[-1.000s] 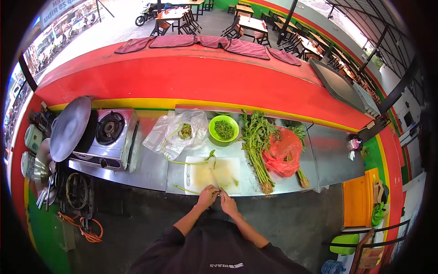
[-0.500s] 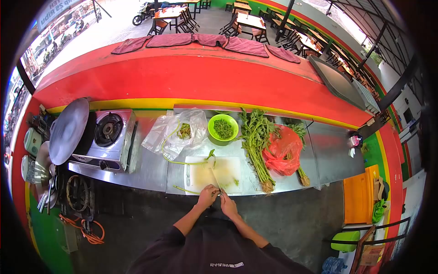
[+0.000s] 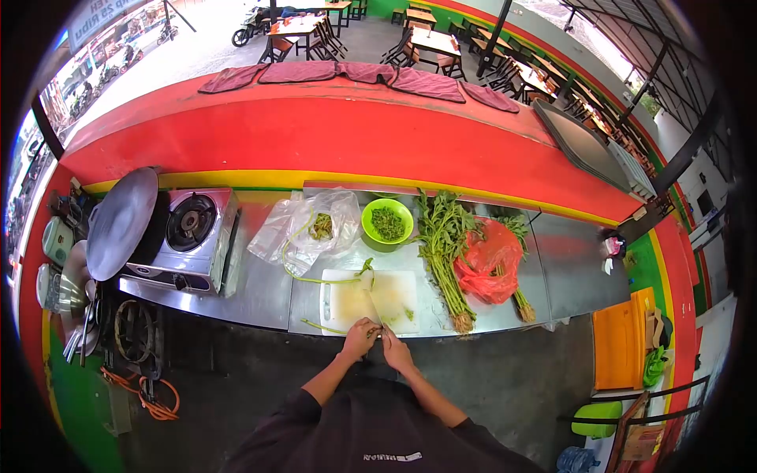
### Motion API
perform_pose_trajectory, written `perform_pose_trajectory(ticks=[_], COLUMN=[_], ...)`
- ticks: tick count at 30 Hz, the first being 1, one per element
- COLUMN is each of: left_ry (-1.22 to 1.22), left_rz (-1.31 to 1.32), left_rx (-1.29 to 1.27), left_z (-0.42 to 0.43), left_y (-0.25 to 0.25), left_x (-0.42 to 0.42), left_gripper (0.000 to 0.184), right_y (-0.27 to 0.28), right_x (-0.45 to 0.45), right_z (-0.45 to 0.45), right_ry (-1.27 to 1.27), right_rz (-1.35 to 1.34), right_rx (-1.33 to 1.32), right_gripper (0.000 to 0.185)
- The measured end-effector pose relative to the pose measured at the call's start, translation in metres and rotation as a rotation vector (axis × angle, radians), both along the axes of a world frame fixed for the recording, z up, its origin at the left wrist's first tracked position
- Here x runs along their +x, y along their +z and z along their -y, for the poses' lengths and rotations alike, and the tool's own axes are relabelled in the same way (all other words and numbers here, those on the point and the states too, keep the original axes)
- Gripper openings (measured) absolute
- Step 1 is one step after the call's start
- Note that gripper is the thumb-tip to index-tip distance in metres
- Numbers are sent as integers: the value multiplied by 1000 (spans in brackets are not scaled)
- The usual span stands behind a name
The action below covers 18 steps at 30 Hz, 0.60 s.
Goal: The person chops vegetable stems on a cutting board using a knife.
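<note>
My right hand (image 3: 397, 351) is closed around the handle of a kitchen knife (image 3: 371, 302), its blade pointing away over the white cutting board (image 3: 394, 290). Close beside it, at the board's front edge, my left hand (image 3: 360, 339) has its fingers curled; a thin green stem (image 3: 322, 326) runs into them from the left. What lies between the fingertips and the blade is hidden. A leafy sprig (image 3: 366, 266) lies at the board's far edge, where a long pale stem (image 3: 315, 281) curves in. Small green bits (image 3: 408, 314) are on the board's right side.
Behind the board stand a lime-green bowl (image 3: 397, 240) of chopped greens and a clear plastic bag (image 3: 339, 217) with trimmings. Rooted leafy bunches (image 3: 444, 272) and a red plastic bag (image 3: 486, 268) lie right. A gas stove (image 3: 177, 268) and large wok (image 3: 122, 225) are left.
The camera view has shifted slightly. Both hands and the knife stay nearly in place at the board's front edge.
</note>
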State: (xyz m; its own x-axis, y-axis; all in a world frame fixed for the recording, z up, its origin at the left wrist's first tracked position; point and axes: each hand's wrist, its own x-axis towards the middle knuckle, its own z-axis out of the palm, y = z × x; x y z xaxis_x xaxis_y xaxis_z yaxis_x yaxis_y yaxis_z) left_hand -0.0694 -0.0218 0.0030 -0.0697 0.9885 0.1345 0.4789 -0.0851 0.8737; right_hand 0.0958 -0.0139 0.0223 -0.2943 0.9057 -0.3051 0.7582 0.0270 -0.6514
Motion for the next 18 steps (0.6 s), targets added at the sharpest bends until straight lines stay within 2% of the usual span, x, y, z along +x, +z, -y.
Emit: perform_pose_trajectory(ticks=[7,14,18], left_ry=[12,11,12], left_rz=[17,11,14], left_rx=[6,50,22], left_z=[1,1,2], left_y=[0,0,0], left_x=[0,0,1], left_gripper=[13,11,11], right_y=[6,-2,1], right_x=[8,7,-3], right_z=[9,13,6], right_ry=[-17,10,6], right_rz=[-14,-26,54], right_rx=[-56,24,-1], right_gripper=[48,49,49])
